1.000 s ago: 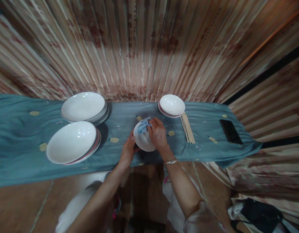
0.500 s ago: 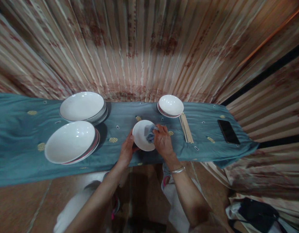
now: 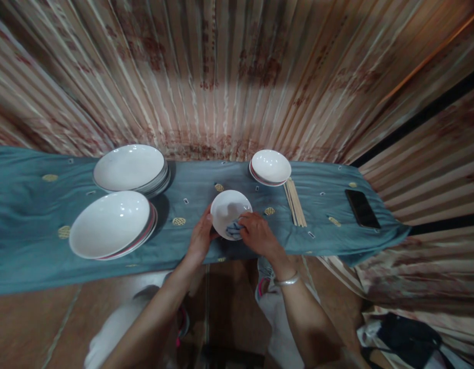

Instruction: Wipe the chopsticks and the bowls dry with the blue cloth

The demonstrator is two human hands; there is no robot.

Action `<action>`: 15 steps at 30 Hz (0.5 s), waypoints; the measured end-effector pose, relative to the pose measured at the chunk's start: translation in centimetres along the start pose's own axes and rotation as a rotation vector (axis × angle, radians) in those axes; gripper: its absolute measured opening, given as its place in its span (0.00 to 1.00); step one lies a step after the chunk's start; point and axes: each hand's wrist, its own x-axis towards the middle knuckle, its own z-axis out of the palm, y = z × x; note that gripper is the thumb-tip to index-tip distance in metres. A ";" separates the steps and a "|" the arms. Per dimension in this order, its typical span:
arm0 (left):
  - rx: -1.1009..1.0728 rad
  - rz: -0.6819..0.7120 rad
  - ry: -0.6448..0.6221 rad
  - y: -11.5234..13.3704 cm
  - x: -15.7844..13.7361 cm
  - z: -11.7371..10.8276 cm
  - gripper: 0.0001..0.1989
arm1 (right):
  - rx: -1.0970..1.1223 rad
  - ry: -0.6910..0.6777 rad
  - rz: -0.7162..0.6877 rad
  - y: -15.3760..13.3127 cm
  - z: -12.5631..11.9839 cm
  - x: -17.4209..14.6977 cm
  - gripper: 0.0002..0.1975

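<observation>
A small white bowl [image 3: 228, 204] is held in front of me, its inside facing up toward the camera. My left hand [image 3: 201, 234] grips its left rim, thumb on the edge and the other fingers underneath, partly hidden. My right hand [image 3: 259, 233] is closed on a blue-grey cloth [image 3: 233, 229], which presses against the lower part of the bowl's inner surface. A silver bangle circles the right wrist.
Stacked large white bowls [image 3: 111, 225] and stacked plates [image 3: 129, 166] stand at left. Behind on the right are stacked small bowls [image 3: 271, 166], chopsticks [image 3: 295, 204] and a black phone [image 3: 362, 208]. A teal cloth [image 3: 198, 177] covers the narrow table; a curtain [image 3: 229, 102] hangs behind.
My right hand has moved the cloth from the right side of the bowl's inside down to its near part. The left hand keeps its grip on the rim.
</observation>
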 end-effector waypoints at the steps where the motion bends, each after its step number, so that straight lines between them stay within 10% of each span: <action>1: 0.002 0.002 0.001 0.0 0.0 0.0 0.37 | 0.019 -0.013 0.010 -0.1 -0.1 0.0 0.12; 15: -0.002 -0.019 0.018 -0.8 0.4 -0.3 0.34 | 0.522 -0.101 0.084 -3.0 -1.2 1.1 0.05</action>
